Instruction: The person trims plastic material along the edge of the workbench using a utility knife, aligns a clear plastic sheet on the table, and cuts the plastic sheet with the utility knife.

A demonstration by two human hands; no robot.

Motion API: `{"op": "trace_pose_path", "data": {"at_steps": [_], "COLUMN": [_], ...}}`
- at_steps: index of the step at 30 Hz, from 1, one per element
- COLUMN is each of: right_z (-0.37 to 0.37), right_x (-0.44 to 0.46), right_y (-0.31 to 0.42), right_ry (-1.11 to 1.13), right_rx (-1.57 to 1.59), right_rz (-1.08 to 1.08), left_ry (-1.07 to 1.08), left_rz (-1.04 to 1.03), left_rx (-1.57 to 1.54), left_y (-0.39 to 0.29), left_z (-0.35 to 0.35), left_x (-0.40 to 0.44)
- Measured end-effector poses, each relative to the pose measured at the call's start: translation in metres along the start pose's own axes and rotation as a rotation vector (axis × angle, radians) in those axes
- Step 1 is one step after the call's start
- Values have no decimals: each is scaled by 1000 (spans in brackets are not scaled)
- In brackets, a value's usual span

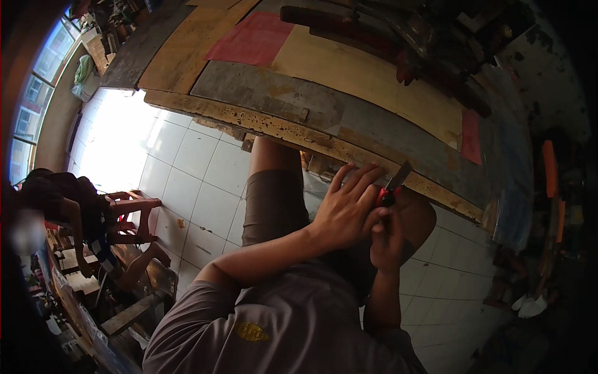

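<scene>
A utility knife (387, 196) with a red and black handle is held over my lap, close to the bench's front edge. Its dark blade points up and to the right. My right hand (387, 242) is closed around the lower end of the handle, its fingers partly hidden. My left hand (344, 210) lies against the handle's left side, back upward, fingers stretched towards the bench edge. Its thumb is close to the handle. Whether anything lies beneath the left palm cannot be seen.
The worn wooden workbench (243, 118) crosses in front of me, with yellow and red sheets (355, 71) on top. A dark, long tool (349, 40) lies at its back. A person (75, 206) sits at the left near a reddish stool (134, 215). Tiled floor lies below.
</scene>
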State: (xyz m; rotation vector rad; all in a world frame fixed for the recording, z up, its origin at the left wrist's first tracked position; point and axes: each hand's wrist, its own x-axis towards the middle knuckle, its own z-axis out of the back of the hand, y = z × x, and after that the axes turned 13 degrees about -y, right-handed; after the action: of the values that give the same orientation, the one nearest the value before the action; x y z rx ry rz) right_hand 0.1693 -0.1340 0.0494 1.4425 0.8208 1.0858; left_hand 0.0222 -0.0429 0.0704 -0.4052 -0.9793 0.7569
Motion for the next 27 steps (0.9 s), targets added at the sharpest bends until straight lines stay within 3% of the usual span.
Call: {"op": "trace_pose_path", "data": {"at_steps": [2,4,7,13,17,22,27], "right_z": [7,19,36,59,60,60,62], "right_x": [4,15,39,91,98,94,95], "right_y": [20,24,51,70,76,86,87], "right_ry": [-66,-112,-214,73,168,219,238], "right_rx": [61,209,-191,-789,-807,-944,-1061], "right_rz": [-82,-22,90,372,427,415,519], "left_ry": [18,32,63,75,45,-64,-57], "left_rz": [-9,-49,-114,-108,-137,-79,-96], "left_rx": [-34,8,140,146,187,-13,163], "left_y": [-2,1,6,19,24,40,58], "left_z": [9,10,6,19,32,45,55], "left_x": [3,5,3,12,19,37,49]}}
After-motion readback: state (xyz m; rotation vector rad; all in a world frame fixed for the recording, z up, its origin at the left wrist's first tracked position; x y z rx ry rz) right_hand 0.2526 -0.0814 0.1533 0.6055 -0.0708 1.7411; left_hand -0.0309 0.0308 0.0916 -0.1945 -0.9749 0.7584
